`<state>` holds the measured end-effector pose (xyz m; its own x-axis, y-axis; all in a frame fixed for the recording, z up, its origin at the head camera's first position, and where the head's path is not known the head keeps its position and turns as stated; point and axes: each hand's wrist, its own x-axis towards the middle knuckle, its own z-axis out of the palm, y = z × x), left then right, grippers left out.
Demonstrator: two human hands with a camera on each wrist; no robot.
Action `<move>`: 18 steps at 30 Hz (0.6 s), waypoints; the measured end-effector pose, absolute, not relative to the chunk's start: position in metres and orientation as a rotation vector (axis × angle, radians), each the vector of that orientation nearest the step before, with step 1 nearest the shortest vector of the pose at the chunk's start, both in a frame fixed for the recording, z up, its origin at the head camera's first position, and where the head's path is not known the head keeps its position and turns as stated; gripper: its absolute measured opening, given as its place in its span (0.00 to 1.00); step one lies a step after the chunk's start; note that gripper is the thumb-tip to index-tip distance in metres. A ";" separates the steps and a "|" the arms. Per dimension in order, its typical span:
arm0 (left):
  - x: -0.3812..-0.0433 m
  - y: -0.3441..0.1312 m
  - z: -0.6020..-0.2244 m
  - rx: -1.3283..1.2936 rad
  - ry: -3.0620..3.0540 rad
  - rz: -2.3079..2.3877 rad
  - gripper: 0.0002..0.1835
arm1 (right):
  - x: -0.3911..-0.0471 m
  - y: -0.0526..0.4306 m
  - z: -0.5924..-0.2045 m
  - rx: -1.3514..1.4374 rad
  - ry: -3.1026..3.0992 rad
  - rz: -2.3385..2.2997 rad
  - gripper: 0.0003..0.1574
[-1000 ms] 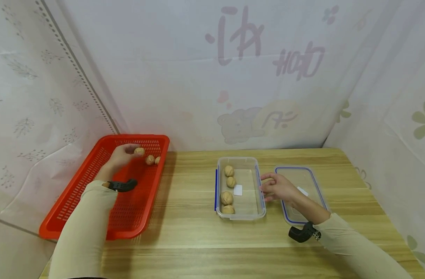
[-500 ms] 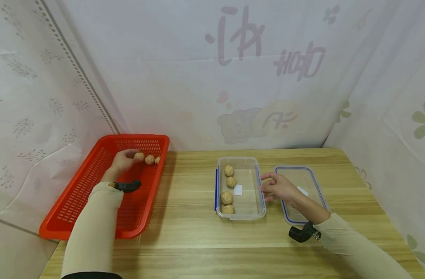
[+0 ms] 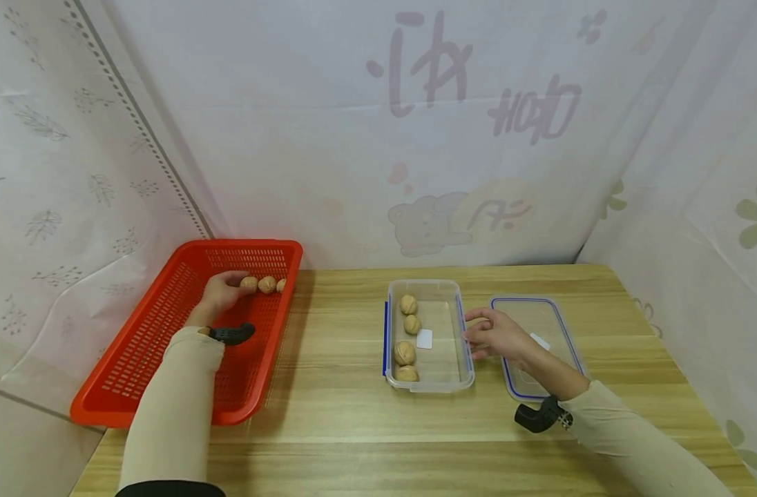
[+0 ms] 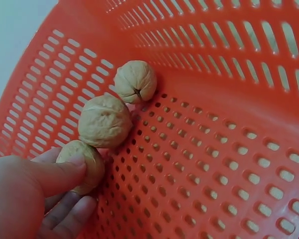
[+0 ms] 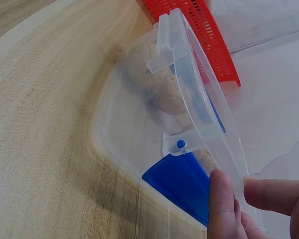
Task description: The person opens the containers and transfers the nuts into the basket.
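Inside the red basket (image 3: 266,373), my left hand (image 3: 222,293) holds a walnut (image 4: 92,169) between thumb and fingers, low by the perforated wall. The held walnut touches a second walnut (image 4: 105,121), and a third walnut (image 4: 135,81) sits beyond that in the same row. My right hand (image 3: 496,336) holds the right rim of a clear plastic food container (image 3: 443,383), with thumb and fingers at its edge. Several walnuts (image 3: 405,353) lie along the left side of that container. Its blue latch flap (image 5: 182,184) hangs down on the outside near my fingers.
A clear lid (image 3: 537,299) with a blue seal lies flat on the wooden table (image 3: 341,421), partly under my right forearm. Printed cloth (image 3: 329,138) hangs behind and at both sides. A white label (image 3: 424,338) shows in the container.
My left hand has come down slightly with the walnut, which now sits in line against the other two in the basket. The right hand and container have stayed in place.
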<state>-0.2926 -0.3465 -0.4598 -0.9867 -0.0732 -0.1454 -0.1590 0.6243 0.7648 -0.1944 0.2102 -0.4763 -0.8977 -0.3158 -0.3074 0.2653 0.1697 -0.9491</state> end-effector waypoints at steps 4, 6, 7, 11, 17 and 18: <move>-0.294 -0.345 -0.463 -0.195 2.745 1.323 0.30 | -0.195 0.211 -0.477 -0.056 2.003 -1.783 0.30; -0.295 -0.345 -0.464 -0.194 2.742 1.332 0.30 | -0.195 0.212 -0.477 -0.054 2.003 -1.782 0.30; -0.295 -0.345 -0.464 -0.192 2.740 1.336 0.30 | -0.195 0.212 -0.477 -0.057 2.005 -1.782 0.30; -0.296 -0.345 -0.464 -0.192 2.731 1.337 0.29 | -0.196 0.212 -0.478 -0.065 2.008 -1.783 0.30; -0.295 -0.344 -0.463 -0.194 2.724 1.337 0.30 | -0.195 0.212 -0.478 -0.069 2.004 -1.787 0.30; -0.295 -0.344 -0.463 -0.196 2.723 1.338 0.30 | -0.195 0.213 -0.479 -0.070 2.004 -1.787 0.30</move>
<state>-0.2953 -0.3442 -0.4631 -0.9866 -0.0705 -0.1471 -0.1595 0.6053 0.7798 -0.1955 0.2126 -0.4786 -0.8965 -0.3301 -0.2956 0.2560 0.1588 -0.9536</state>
